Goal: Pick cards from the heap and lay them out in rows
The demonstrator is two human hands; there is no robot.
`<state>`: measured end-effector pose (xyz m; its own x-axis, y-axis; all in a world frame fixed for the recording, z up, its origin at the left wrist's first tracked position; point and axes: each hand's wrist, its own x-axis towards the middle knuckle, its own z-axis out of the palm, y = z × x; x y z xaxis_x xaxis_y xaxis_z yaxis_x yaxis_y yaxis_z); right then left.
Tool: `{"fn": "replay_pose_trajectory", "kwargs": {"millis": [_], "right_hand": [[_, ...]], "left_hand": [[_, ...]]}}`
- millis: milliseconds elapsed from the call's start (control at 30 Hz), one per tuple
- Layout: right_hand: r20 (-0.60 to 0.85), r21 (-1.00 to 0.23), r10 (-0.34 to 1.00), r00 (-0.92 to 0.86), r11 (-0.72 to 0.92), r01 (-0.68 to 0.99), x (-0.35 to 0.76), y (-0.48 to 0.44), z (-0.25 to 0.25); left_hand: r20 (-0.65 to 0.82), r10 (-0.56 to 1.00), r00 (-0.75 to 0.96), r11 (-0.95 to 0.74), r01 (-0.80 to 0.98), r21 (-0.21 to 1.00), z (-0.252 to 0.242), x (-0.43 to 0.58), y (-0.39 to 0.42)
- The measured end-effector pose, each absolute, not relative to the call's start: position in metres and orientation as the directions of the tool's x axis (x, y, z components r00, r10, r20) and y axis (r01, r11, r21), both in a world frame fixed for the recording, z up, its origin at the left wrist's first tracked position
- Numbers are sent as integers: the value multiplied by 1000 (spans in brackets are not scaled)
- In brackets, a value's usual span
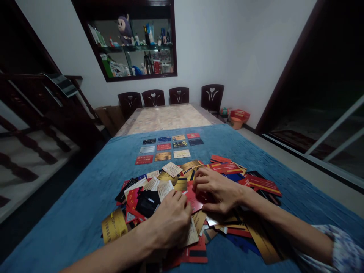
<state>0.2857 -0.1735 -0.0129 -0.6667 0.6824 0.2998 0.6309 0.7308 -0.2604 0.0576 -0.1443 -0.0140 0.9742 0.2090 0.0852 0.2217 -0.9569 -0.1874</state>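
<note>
A loose heap of plastic cards (148, 197), red, gold, black, blue and white, lies on a blue cloth (85, 212). My left hand (170, 222) rests palm down on the heap with its fingers curled over cards near the middle. My right hand (217, 189) sits just right of it, fingers bent and pinching a red card (196, 201) at the heap's centre. Beyond the heap, several cards lie in neat rows (167, 148) on the cloth.
The cloth covers the near end of a long table (167, 117); dark wooden chairs (212, 96) stand at its far end. A wall shelf (133, 41) holds bottles and a toy. A staircase (34, 113) is at left, a glass door (327, 132) at right.
</note>
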Motion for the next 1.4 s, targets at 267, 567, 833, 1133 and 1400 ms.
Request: {"fn": "replay_pose_trajectory", "kwargs": {"millis": [267, 567, 833, 1133, 1400], "right_hand": [[311, -244, 667, -677, 745, 621, 283, -177, -6], [448, -255, 612, -652, 786, 563, 287, -170, -2], [445, -324, 709, -547, 697, 640, 299, -153, -5], [325, -379, 796, -510, 604, 701, 305, -143, -1], [287, -504, 821, -494, 568, 651, 312, -139, -13]], "left_hand": [[241, 66, 968, -936, 144, -322, -25, 56, -150], [317, 66, 946, -933, 172, -317, 1, 66, -129], [247, 305, 920, -952, 290, 97, 15, 74, -84], [336, 335, 880, -897, 189, 398, 4, 73, -62], [309, 442, 842, -831, 255, 495, 1, 75, -62]]}}
